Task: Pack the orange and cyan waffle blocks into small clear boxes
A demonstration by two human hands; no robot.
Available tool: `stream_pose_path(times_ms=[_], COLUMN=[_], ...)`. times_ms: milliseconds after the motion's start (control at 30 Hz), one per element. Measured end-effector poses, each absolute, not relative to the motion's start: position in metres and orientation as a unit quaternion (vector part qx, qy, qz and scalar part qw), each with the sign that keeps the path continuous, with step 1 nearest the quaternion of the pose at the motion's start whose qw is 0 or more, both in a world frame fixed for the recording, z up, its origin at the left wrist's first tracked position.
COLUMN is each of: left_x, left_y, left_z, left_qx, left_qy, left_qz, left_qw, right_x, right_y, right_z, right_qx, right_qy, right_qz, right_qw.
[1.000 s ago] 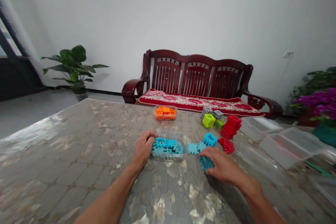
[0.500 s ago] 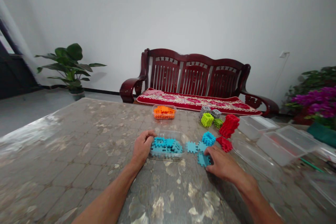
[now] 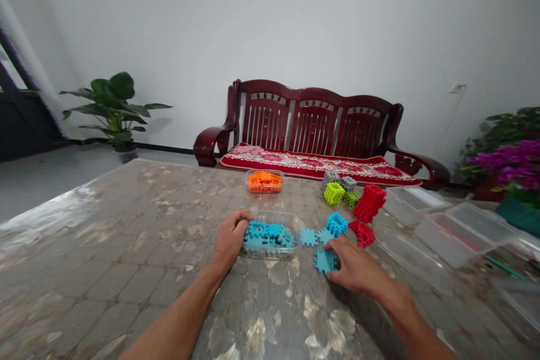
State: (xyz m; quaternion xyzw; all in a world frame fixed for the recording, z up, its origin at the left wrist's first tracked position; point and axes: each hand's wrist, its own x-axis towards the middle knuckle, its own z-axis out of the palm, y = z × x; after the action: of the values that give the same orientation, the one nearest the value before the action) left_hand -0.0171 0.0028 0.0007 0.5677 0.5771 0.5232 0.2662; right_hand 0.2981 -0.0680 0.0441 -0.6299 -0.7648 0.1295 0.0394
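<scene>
My left hand (image 3: pixel 231 236) is closed on the left side of a clear plastic box (image 3: pixel 270 255). Blue toothed building tiles (image 3: pixel 268 234) fill this box. Between thumb and fingers, my right hand (image 3: pixel 352 263) grips a flat blue building tile (image 3: pixel 324 261) by its right edge, low over the table. Two more flat blue tiles lie just behind it: one blue tile (image 3: pixel 309 237) nearer the box, another (image 3: pixel 325 235) partly covered by my fingers. A stack of blue pieces (image 3: pixel 336 224) sits right behind them.
An orange-filled box (image 3: pixel 265 181) stands farther back. Grey pieces (image 3: pixel 330 180), lime pieces (image 3: pixel 333 193) and red stacks (image 3: pixel 369 203) are at back right. Clear bins (image 3: pixel 458 236) and a clear lid (image 3: pixel 411 253) lie to the right on the table (image 3: pixel 139 259). A wooden bench (image 3: pixel 314 129) stands behind.
The blue tile in my right hand has shifted slightly left and toward me, opening a small gap from the flat tiles behind. My left hand stays on the box.
</scene>
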Motion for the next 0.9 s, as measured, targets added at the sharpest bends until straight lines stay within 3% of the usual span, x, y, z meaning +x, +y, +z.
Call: stream_pose_path(times_ms=[267,533,767,900], left_x=[-0.016,-0.017,-0.016,-0.015], left_y=[0.003,0.003,0.003,0.004], left_z=[-0.001,-0.003,-0.003,-0.004], left_qx=[0.569,0.569,0.565,0.563], left_qy=[0.577,0.571,0.570,0.570], left_qz=[0.522,0.526,0.529,0.532], left_qw=[0.267,0.271,0.275,0.275], right_x=[0.302,0.320,0.334,0.326], right_y=[-0.066,-0.035,-0.014,-0.015], right_z=[0.041,0.047,0.049,0.049], right_qx=[-0.623,-0.677,-0.734,-0.719], right_qy=[-0.770,-0.704,-0.665,-0.665], right_qz=[0.129,0.061,0.002,0.004], right_qw=[0.054,0.205,0.140,0.200])
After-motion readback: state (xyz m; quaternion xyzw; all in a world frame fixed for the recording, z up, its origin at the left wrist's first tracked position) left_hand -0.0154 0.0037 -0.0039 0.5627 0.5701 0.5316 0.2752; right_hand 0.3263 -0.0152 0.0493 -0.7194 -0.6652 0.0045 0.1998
